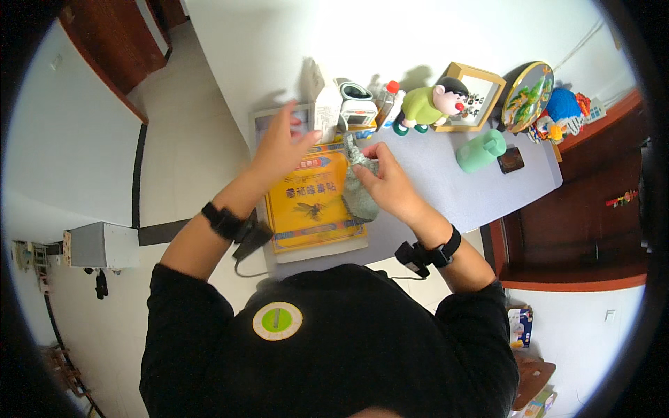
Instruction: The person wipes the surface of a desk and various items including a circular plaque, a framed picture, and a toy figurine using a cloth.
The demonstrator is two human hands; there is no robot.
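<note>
My right hand (387, 182) pinches a crumpled grey-green cloth (360, 203) between thumb and fingers. The cloth hangs over the right edge of a flat yellow package (293, 219) with an insect picture on it. Above the package's far left corner is my left hand (280, 146), holding nothing, its fingers spread. The left thumb comes close to an upright white box (325, 104); whether they touch I cannot tell.
On the pale table (432, 188) stand a white device with a cuff (358, 111), a red-capped bottle (387, 97), a cartoon figurine (432, 104), a wooden frame (481, 94), a round ornament (527, 97) and a green bottle (481, 151). A dark flat item (511, 160) lies beside it.
</note>
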